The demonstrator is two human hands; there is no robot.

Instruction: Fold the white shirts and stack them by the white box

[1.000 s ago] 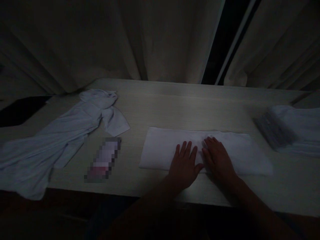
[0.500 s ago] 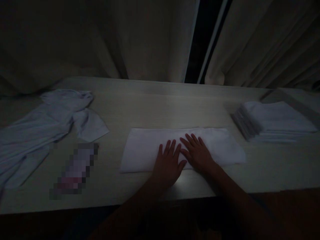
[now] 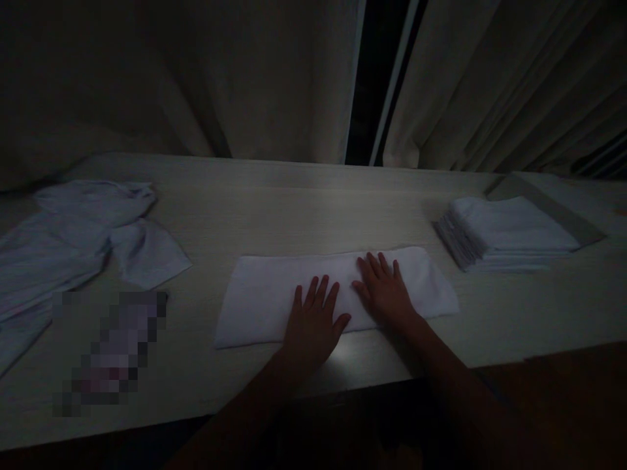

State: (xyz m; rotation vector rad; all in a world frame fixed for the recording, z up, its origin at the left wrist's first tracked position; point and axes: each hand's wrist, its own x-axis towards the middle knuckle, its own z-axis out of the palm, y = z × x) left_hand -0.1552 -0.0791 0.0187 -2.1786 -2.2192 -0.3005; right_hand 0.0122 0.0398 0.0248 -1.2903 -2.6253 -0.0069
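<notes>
A white cloth garment (image 3: 259, 297), folded into a long flat strip, lies crosswise on the pale table (image 3: 294, 215). My left hand (image 3: 313, 323) rests on its middle near the front edge, palm down with the fingers spread. Just to the right, my right hand (image 3: 385, 290) lies flat on the same cloth, fingers apart. Neither hand grips anything. The parts of the cloth beneath my palms are hidden.
A stack of folded white cloths (image 3: 509, 228) stands at the right, with a pale flat sheet (image 3: 563, 196) behind it. A rumpled white shirt (image 3: 83, 228) lies at the left. In front of it is a pixelated oblong object (image 3: 115, 346). Curtains (image 3: 274, 85) hang behind the table.
My hands have moved slightly apart on the folded cloth, the right one toward its right end. The camera has turned a little to the right, so everything sits further left.
</notes>
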